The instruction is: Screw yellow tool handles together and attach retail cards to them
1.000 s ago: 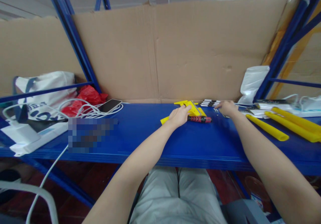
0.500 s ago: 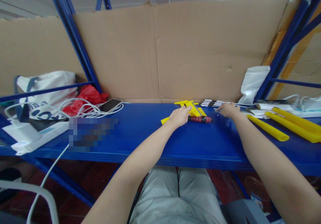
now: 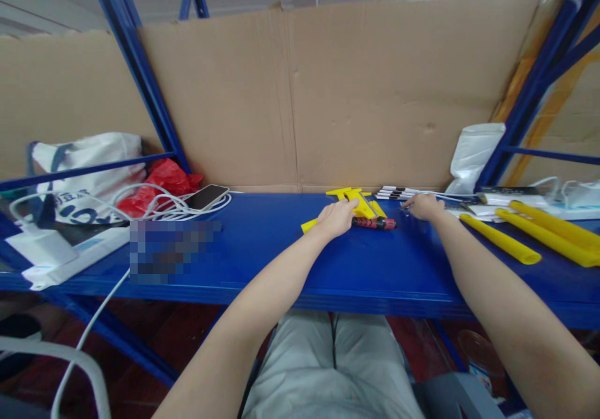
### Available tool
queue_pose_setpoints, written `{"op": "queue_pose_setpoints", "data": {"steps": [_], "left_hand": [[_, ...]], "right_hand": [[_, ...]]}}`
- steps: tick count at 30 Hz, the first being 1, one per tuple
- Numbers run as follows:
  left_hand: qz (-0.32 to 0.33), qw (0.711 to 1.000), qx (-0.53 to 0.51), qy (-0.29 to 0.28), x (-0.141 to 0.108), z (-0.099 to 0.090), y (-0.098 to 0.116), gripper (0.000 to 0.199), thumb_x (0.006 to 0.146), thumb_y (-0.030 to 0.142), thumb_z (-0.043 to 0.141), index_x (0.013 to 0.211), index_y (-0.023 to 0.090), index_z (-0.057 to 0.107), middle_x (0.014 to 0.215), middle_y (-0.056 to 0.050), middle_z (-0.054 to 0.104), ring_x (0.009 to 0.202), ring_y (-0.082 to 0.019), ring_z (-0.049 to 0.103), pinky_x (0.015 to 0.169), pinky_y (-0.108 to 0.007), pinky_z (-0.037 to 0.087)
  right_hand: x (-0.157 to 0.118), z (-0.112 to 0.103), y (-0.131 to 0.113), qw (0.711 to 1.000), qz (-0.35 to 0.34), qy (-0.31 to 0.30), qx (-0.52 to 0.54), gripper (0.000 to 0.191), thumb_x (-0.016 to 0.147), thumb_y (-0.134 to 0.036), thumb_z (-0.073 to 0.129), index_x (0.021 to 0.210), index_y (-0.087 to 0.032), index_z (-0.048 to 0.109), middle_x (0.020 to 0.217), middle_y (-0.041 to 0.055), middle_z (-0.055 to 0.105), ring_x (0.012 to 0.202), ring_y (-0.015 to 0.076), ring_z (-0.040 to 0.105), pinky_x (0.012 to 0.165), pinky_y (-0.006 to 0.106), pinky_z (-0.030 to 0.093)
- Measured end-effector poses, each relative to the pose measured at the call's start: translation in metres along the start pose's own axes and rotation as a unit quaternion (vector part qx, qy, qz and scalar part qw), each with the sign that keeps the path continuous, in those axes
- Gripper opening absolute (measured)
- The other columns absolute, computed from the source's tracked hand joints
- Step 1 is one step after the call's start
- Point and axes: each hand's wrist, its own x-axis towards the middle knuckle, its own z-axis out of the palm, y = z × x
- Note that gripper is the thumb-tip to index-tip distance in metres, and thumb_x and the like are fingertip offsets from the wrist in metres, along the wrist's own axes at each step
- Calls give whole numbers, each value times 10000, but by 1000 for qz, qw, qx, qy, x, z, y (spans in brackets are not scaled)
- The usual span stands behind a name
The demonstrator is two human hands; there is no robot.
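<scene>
Only the right hand [image 3: 425,207] has shifted, slightly, over some small metal bits [image 3: 404,206]; the left hand [image 3: 335,217] has stayed put. Left fingers are closed on a yellow scraper [image 3: 364,207], its other end poking out behind them. Whether the right fingertips are together or apart, I can't tell. Beyond the right fingers stands one white pouch [image 3: 474,156]; far left of the left fingers sit one cloth bag [image 3: 100,156] and one red bag [image 3: 164,178], contents hidden. Bare blue table [image 3: 370,266] runs from both hands' fingers to the near edge. One screwdriver [image 3: 383,223] lies just beside the left fingers, and three yellow tubes [image 3: 501,239] right of the right fingers.
</scene>
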Motion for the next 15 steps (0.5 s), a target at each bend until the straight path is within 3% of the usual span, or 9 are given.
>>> {"op": "queue_pose_setpoints", "data": {"steps": [4, 9, 15], "left_hand": [[2, 1000, -2, 3, -1, 0, 0, 256, 869, 261, 424, 1112, 232, 499, 1149, -66, 586, 1025, -215, 582, 820, -320, 474], [3, 1000, -7, -5, -2, -3, 2, 258, 872, 257, 418, 1115, 231, 500, 1155, -66, 581, 1035, -213, 576, 833, -318, 467], [5, 1000, -9, -14, -2, -4, 2, 242, 878, 261, 409, 1095, 221, 507, 1146, -76, 578, 1029, -215, 576, 835, -327, 463]], "right_hand": [[-5, -5, -4, 999, 16, -43, -1, 305, 799, -256, 477, 1012, -287, 693, 1213, 87, 555, 1194, 333, 400, 925, 535, 336], [-2, -1, -8, 999, 28, -23, 23, 232, 761, -284, 545, 914, -240, 715, 1126, 110, 588, 1177, 340, 409, 908, 515, 358], [-1, -4, -20, 995, 69, -42, 62, 202, 697, -303, 605, 824, -183, 706, 1016, 139, 620, 1150, 356, 439, 863, 492, 415]]}}
